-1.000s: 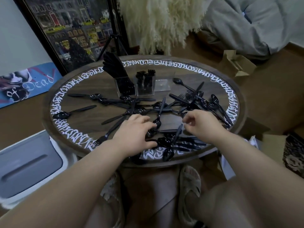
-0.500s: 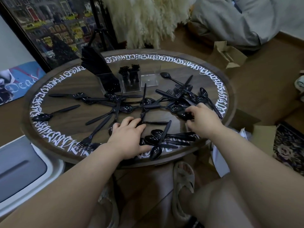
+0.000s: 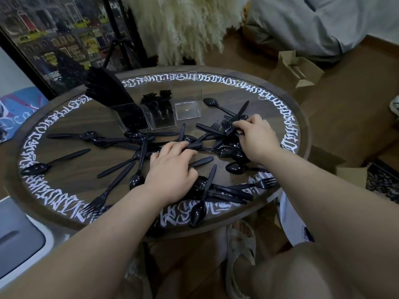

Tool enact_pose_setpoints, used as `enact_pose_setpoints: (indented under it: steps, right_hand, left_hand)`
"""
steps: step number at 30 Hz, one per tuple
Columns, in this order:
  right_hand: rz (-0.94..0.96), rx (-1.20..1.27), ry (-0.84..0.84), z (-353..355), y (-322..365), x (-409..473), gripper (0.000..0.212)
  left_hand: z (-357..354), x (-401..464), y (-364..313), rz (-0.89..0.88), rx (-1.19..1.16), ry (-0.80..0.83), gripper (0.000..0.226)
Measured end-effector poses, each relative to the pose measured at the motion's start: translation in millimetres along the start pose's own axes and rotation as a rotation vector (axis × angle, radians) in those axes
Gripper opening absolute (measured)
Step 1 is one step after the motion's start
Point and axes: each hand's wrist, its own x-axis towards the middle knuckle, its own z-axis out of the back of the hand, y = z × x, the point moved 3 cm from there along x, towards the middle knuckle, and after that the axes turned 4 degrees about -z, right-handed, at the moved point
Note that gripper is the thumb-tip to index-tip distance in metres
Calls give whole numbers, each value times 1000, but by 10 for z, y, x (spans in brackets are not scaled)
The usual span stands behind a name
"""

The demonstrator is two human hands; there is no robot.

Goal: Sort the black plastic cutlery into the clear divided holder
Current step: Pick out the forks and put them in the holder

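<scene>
Black plastic cutlery (image 3: 216, 145) is scattered flat across the middle and right of the round table (image 3: 64, 186), spoons, forks and knives crossing each other. Clear divided holder (image 3: 159, 113) stands upright at the far centre of the table: left compartment packed with knives leaning left, middle compartment holds forks with tines up, right compartment looks empty.

Left hand (image 3: 172, 167) lies palm-down on the pile near the table centre, fingers spread and nearly straight, fingertips on a knife handle (image 3: 194, 145); no closed grasp visible.

Right hand (image 3: 257, 134) is over the denser cluster on the right, fingers curled, pinching a fork (image 3: 228, 126) by its head end. Fork is low, still touching or just above the pile; cannot tell which.

One lone spoon (image 3: 49, 162) sits well apart at the left edge. White calligraphy rings the tabletop. Pampas grass (image 3: 183, 24) behind the table, framed picture (image 3: 54, 39) to the left, cardboard boxes (image 3: 295, 72) on the right floor.
</scene>
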Motion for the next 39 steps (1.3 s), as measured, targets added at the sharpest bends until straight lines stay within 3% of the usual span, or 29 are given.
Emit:
enact_pose_setpoints:
  steps: [4,7,9,13,17,23,26,29,35,39]
  right_hand:
    - [-15,-25,22,-85,-47,149,52]
    - [-57,30,-106,-31,-83,226,52]
    - [-55,34,-149,14,-92,283,52]
    - [3,-57,-11,-10,-60,405,59]
    - [55,-94,72,-85,-47,455,47]
    - [189,-47,-48,-101,-48,356,28]
    - [225,-18,-231,-13,-101,294,23]
    - [255,53,-379,133,-159,263,19]
    - [230,136,-248,200,-200,230,20]
    - [98,38,15,105,-210,160,22]
  left_hand:
    - [27,167,-34,-42,8,-108,50]
    - [80,350,-84,-98,32,-190,52]
    - [80,495,-118,-119,45,-172,53]
    - [-10,725,-122,-95,111,-25,45]
    - [-83,735,-41,-72,130,22,35]
    - [-53,752,9,-30,100,-44,25]
    - [-32,842,24,33,65,-97,20]
    - [-62,918,22,52,103,-56,28]
    - [-139,1010,9,74,191,-13,25]
    - [-140,999,-20,83,137,-100,21]
